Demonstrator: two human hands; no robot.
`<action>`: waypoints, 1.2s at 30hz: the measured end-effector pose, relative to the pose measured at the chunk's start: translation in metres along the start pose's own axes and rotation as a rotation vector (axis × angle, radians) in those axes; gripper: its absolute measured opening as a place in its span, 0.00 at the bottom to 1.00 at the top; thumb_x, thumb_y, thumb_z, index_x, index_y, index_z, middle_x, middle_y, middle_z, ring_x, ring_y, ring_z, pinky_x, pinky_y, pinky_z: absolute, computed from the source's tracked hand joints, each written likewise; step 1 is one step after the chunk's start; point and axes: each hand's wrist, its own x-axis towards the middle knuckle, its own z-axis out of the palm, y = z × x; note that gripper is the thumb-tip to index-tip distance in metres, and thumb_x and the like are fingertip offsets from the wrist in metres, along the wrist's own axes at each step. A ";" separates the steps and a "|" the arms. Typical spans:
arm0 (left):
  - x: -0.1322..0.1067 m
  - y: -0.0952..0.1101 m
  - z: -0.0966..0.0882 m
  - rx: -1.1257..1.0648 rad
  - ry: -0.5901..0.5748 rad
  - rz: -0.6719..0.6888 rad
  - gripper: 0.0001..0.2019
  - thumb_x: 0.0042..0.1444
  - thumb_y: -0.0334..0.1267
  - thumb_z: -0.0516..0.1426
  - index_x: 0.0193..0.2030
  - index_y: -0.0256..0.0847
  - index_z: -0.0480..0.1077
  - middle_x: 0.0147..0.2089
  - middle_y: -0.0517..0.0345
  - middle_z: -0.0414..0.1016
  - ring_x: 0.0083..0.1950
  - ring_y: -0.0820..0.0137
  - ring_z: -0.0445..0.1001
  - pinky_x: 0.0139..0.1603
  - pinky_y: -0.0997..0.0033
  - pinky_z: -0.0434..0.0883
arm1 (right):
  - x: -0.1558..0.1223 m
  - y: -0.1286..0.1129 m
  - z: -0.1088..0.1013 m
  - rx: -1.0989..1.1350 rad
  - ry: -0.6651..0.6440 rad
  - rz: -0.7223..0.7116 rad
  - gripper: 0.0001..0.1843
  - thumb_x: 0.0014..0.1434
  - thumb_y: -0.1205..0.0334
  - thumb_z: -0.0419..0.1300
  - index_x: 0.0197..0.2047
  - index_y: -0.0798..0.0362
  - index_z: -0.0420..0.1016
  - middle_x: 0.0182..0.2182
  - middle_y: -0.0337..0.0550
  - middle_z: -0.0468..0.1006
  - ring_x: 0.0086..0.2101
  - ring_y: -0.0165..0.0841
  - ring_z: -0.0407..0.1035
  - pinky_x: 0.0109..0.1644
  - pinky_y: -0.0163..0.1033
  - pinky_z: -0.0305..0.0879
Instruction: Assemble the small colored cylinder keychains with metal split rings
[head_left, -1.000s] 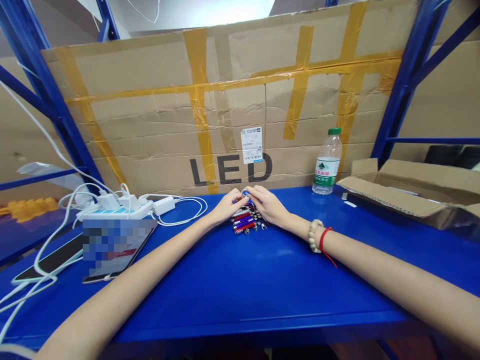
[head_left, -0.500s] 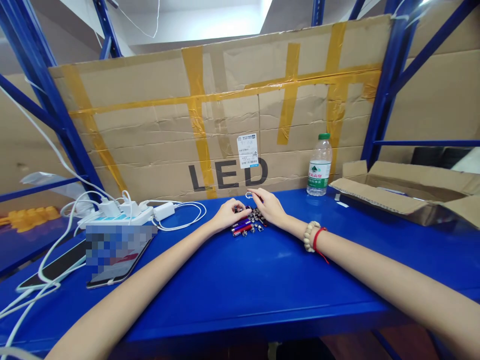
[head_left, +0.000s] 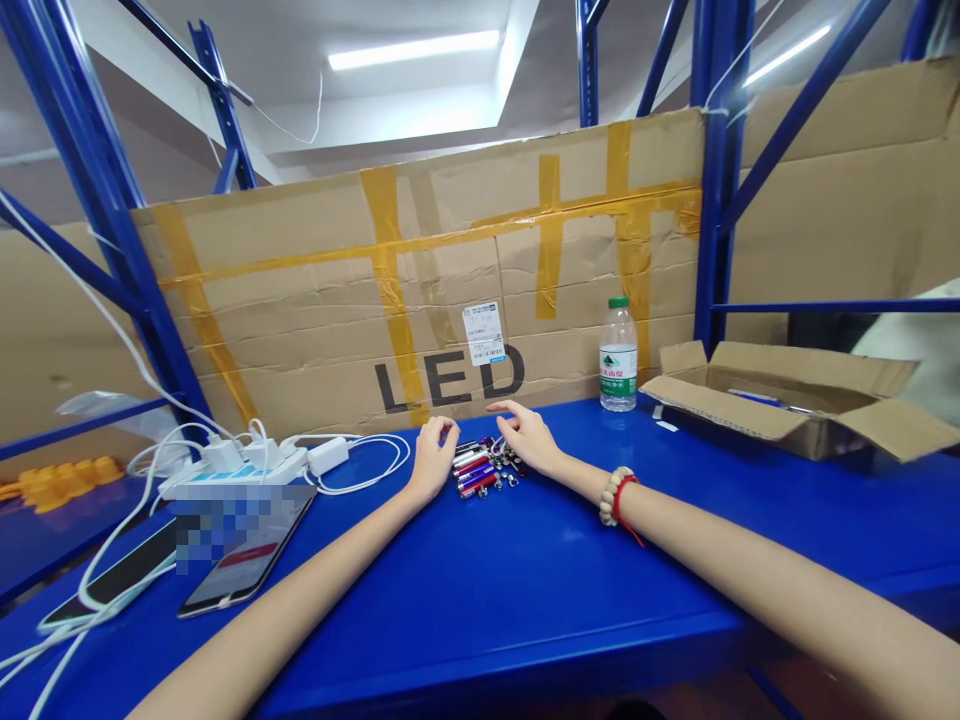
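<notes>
A small heap of red, purple and silver keychain lights [head_left: 482, 466] lies on the blue shelf top [head_left: 525, 580], with loose metal rings at its right. My left hand [head_left: 433, 455] rests just left of the heap with its fingers curled, and I cannot make out what, if anything, sits in them. My right hand [head_left: 527, 436] hovers over the heap's right side, fingers stretched forward and apart, nothing in them. A bead bracelet and a red string [head_left: 616, 496] ring my right wrist.
A taped cardboard sheet marked LED [head_left: 420, 300] stands behind. A water bottle [head_left: 618, 355] and an open cardboard box [head_left: 780, 400] sit at the right. A power strip with chargers and white cables [head_left: 247, 460], a tablet [head_left: 247, 550] and a phone [head_left: 112, 580] lie at the left.
The camera has tilted upward. My hands, which met above the heap, have come apart; the left drew back to the left and the right hand's fingers spread.
</notes>
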 end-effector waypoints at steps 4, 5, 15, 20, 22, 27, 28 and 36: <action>-0.003 0.003 0.000 0.047 -0.021 0.031 0.08 0.57 0.36 0.47 0.29 0.40 0.62 0.31 0.60 0.66 0.36 0.70 0.64 0.42 0.67 0.61 | 0.002 0.004 -0.011 -0.137 0.032 0.038 0.17 0.54 0.64 0.47 0.45 0.46 0.69 0.15 0.29 0.68 0.21 0.28 0.64 0.27 0.32 0.53; -0.003 0.003 0.001 0.059 -0.035 0.031 0.08 0.57 0.36 0.47 0.29 0.40 0.62 0.31 0.60 0.66 0.36 0.70 0.64 0.43 0.66 0.61 | 0.003 0.008 -0.014 -0.165 -0.004 0.047 0.17 0.54 0.65 0.47 0.44 0.46 0.69 0.15 0.30 0.69 0.22 0.29 0.64 0.27 0.32 0.53; -0.004 0.002 -0.004 -0.009 0.014 -0.014 0.06 0.56 0.36 0.47 0.30 0.41 0.63 0.33 0.58 0.68 0.38 0.68 0.66 0.44 0.64 0.63 | 0.009 0.027 -0.018 -0.333 -0.051 0.155 0.14 0.58 0.62 0.47 0.43 0.47 0.70 0.27 0.36 0.76 0.30 0.31 0.69 0.30 0.34 0.56; -0.016 0.016 -0.006 -0.004 -0.184 0.134 0.09 0.54 0.42 0.51 0.39 0.43 0.66 0.43 0.55 0.70 0.48 0.65 0.66 0.52 0.60 0.61 | 0.011 0.034 -0.024 -0.516 -0.075 0.139 0.17 0.59 0.55 0.46 0.37 0.52 0.74 0.37 0.46 0.74 0.40 0.36 0.67 0.38 0.38 0.59; -0.022 0.022 -0.003 0.043 -0.287 0.166 0.15 0.53 0.47 0.52 0.45 0.44 0.66 0.52 0.52 0.66 0.56 0.61 0.61 0.57 0.57 0.58 | 0.010 0.036 -0.021 -0.512 -0.090 0.147 0.18 0.60 0.53 0.45 0.38 0.52 0.74 0.39 0.48 0.73 0.44 0.38 0.64 0.43 0.41 0.59; -0.029 0.027 0.003 0.196 -0.452 0.228 0.29 0.48 0.54 0.55 0.56 0.47 0.60 0.64 0.51 0.52 0.66 0.55 0.43 0.63 0.48 0.42 | 0.006 0.033 -0.006 -0.426 -0.215 0.162 0.22 0.62 0.50 0.41 0.53 0.47 0.65 0.49 0.48 0.67 0.51 0.40 0.59 0.51 0.50 0.55; -0.029 0.026 0.003 0.212 -0.466 0.217 0.30 0.49 0.55 0.53 0.57 0.47 0.59 0.64 0.51 0.51 0.66 0.55 0.42 0.63 0.47 0.41 | 0.005 0.031 -0.003 -0.419 -0.252 0.160 0.24 0.62 0.49 0.40 0.56 0.47 0.62 0.51 0.48 0.65 0.52 0.41 0.57 0.52 0.51 0.54; -0.027 0.019 0.005 0.283 -0.524 -0.005 0.34 0.49 0.63 0.46 0.59 0.48 0.56 0.65 0.48 0.48 0.66 0.49 0.38 0.60 0.42 0.42 | -0.001 0.018 0.005 -0.388 -0.452 -0.001 0.26 0.61 0.46 0.41 0.58 0.47 0.59 0.54 0.51 0.62 0.54 0.42 0.55 0.55 0.52 0.50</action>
